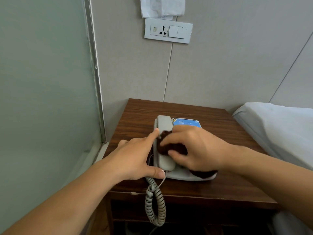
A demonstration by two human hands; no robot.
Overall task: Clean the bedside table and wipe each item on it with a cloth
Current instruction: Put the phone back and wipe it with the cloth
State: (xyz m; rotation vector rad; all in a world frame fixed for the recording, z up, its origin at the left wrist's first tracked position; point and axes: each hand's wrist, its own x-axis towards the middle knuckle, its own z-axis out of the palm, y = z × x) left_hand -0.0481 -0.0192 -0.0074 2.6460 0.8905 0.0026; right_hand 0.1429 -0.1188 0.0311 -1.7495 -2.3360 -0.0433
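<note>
A grey corded telephone (182, 175) sits on the dark wooden bedside table (211, 189). Its handset (163, 123) lies in the cradle on the left, and a blue label shows at the top right. My left hand (135, 158) lies against the phone's left side, index finger stretched to the handset and thumb at its lower end. My right hand (196, 148) grips a dark brown cloth (171, 146) and presses it on the middle of the handset. More of the cloth shows under my right wrist on the phone's base.
The phone's coiled cord (155, 206) hangs over the table's front edge. A frosted glass panel (45, 99) stands to the left, a bed with white sheets (277, 131) to the right. A wall socket and switch plate (168, 30) is mounted above the table.
</note>
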